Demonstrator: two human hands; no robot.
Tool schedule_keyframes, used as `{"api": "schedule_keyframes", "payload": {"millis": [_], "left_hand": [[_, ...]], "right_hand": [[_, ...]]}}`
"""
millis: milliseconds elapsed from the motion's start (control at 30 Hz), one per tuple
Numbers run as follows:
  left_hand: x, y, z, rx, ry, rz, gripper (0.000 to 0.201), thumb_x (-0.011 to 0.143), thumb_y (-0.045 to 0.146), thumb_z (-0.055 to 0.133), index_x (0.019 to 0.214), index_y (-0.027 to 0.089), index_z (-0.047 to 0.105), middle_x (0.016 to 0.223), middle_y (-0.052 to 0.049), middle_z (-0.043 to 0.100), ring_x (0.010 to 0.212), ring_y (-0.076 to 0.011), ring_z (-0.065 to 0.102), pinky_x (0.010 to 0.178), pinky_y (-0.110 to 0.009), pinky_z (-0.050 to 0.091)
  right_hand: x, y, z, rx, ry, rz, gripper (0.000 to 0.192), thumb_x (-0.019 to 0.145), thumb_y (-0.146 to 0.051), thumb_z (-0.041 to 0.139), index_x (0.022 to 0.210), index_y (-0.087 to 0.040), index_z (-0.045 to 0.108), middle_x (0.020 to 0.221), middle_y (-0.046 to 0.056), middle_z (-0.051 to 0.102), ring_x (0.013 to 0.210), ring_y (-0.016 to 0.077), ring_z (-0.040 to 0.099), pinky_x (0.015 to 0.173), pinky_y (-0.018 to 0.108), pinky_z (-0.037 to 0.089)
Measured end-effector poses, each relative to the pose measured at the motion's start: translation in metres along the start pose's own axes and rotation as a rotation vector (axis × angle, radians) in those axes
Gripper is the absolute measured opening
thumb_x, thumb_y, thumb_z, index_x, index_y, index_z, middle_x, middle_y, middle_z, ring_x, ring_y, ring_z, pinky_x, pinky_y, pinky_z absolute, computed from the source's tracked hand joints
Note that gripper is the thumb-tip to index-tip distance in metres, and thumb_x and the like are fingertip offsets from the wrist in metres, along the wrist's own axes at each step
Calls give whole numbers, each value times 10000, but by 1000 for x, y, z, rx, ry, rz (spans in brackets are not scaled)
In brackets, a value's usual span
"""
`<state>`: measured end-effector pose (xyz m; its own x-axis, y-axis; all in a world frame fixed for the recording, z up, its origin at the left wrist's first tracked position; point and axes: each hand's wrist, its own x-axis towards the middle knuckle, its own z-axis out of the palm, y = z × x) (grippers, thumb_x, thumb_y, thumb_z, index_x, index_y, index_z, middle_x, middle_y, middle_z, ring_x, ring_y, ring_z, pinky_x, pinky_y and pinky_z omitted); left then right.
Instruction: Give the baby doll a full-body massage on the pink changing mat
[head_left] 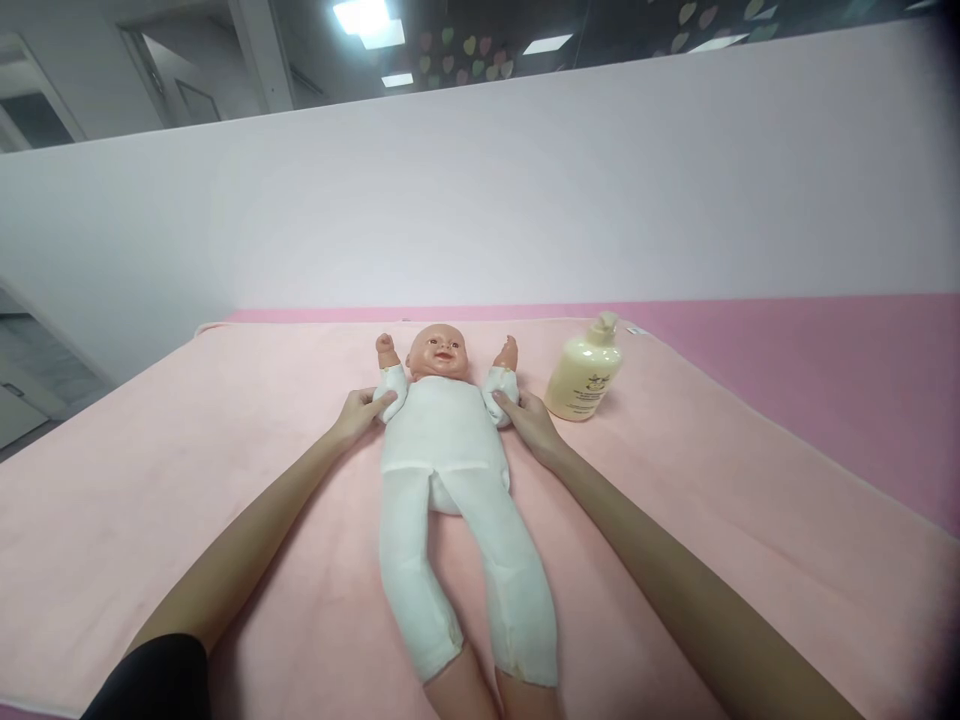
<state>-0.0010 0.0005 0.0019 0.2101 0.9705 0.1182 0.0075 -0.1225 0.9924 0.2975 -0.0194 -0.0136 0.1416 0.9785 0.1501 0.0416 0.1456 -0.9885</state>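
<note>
Doll [439, 440] in its white suit lay face up along the middle of the pink towel [150, 480], head away from me and legs toward me. My left hand [361, 412] was closed around its upper arm on one side and my right hand [525, 415] gripped the other, likely to keep the body flat and steady. Just beside my right hand stood a cream pump bottle [585, 375], upright and within reach.
</note>
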Motion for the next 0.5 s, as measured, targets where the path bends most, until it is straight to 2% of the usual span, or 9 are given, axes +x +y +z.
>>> {"api": "schedule_keyframes", "payload": {"millis": [133,367,500], "left_hand": [[2,-1,-2,1,-17,0,348,659,439,767,787,124,689,749,-28,657,649,-125,543,618,-236,393],[0,2,-3,9,-17,12,380,589,289,809,924,129,727,927,-71,710,820,-194,619,747,-289,458],[-1,0,-6,-40,-10,-45,428,556,143,732,983,162,736,1013,-71,713,893,-213,630,782,-304,476]], "right_hand": [[1,0,-1,60,-19,-17,472,667,-481,724,1013,-173,631,1024,70,687,938,214,627,789,309,499],[-2,-5,-5,91,-122,-20,423,642,-415,743,981,-167,692,986,60,707,899,210,629,806,334,494],[-4,-8,-9,105,-155,27,343,629,-301,711,946,-172,731,989,50,711,920,202,625,859,345,475]]}}
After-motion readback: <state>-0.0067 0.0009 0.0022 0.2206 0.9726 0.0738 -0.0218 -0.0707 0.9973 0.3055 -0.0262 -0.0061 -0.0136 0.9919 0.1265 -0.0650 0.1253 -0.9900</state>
